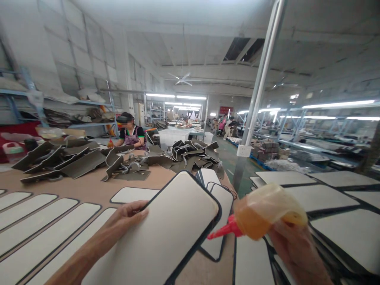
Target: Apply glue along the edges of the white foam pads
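Observation:
My left hand [135, 215] grips the left edge of a white panel [169, 221] with a dark border and rounded corners, thumb on its face. The panel is held up, tilted, above the table. In my right hand [292, 241] is a squeeze bottle [264, 211] of amber liquid, lying nearly sideways. Its red nozzle [224, 228] points left at the panel's right edge; whether it touches cannot be made out. Behind the held panel, more dark-edged panels [218, 209] lie overlapping on the brown table [204, 271].
Rows of similar panels [53, 225] lie at the left, with stacks of them [350, 233] at the right. Heaps of grey-brown bent pieces [190, 154] cover the table's far side. A co-worker [132, 134] sits beyond, near another bottle [110, 144]. A metal pole [258, 87] stands ahead on the right.

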Available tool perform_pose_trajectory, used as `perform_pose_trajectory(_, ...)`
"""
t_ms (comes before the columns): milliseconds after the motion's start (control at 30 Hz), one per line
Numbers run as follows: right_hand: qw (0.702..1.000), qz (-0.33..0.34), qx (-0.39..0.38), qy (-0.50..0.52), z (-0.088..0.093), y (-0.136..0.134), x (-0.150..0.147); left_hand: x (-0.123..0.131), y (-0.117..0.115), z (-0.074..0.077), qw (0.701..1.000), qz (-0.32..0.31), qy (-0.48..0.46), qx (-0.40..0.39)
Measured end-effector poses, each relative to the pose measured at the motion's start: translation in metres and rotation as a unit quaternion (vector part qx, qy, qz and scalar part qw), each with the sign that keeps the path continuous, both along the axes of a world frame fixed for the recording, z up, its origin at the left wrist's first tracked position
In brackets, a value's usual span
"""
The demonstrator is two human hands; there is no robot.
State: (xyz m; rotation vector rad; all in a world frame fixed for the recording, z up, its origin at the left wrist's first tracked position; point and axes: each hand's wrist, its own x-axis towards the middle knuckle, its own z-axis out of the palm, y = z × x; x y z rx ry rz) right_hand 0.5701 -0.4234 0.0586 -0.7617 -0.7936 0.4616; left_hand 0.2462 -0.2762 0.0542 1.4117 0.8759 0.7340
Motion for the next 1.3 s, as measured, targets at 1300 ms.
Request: perform_pose_trajectory(1300,0.996,0.055,-0.074,0.004,-0.094,0.037,-0.033,0.074,-0.009,-0.060,0.980,0.055,-0.164,-0.094)
